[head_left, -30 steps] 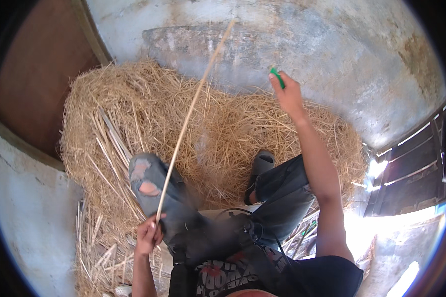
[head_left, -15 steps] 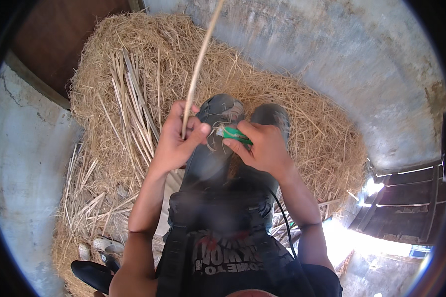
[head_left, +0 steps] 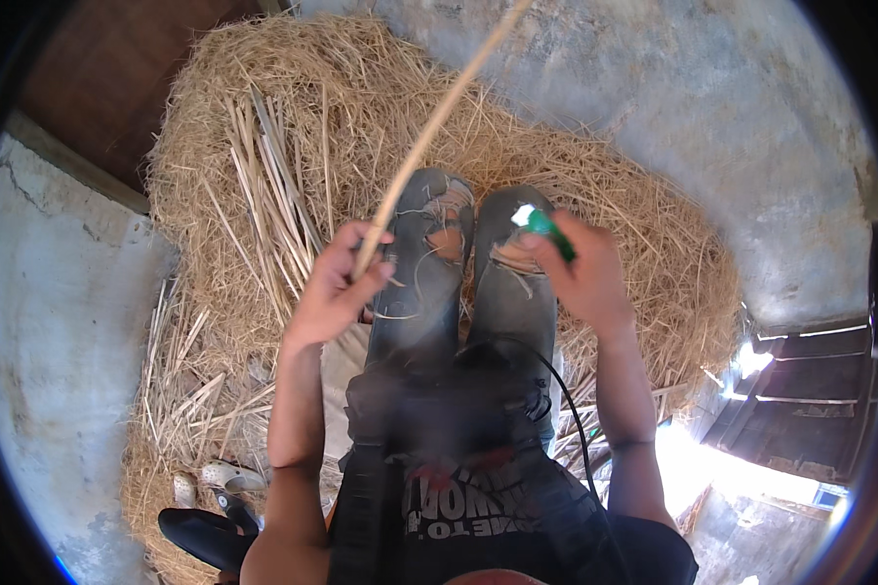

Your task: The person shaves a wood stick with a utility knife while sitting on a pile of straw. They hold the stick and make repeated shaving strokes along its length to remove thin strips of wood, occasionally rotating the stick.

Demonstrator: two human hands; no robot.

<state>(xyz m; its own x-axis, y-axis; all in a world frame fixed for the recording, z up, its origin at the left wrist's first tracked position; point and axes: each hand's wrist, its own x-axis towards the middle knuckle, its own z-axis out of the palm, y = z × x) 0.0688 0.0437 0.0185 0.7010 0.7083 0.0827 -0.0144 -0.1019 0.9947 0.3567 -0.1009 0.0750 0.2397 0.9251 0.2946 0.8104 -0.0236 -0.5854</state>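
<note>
My left hand (head_left: 339,283) is closed around the lower end of a long, pale wooden stick (head_left: 429,132). The stick slants up and to the right, past the top of the picture. In my right hand (head_left: 587,268), over the right knee, is a small green tool (head_left: 548,230). A bright, shiny end shows at its tip; its exact kind is unclear. The tool is apart from the stick. Between my left hand and the left leg lies a thin, curled fibre (head_left: 415,292). Both hands are above my grey, ripped trousers (head_left: 424,331).
A heap of dry straw (head_left: 644,234) surrounds my legs. Several loose pale sticks (head_left: 273,185) lie on it at the left. Curved, weathered walls (head_left: 722,127) enclose the place. Shoes (head_left: 229,476) are at the lower left, and a black cable (head_left: 576,409) runs by my right leg.
My right hand has moved up and right with the green tool, away from the stick's lower end. The stick now leans further right. Ripped trouser knees are more exposed.
</note>
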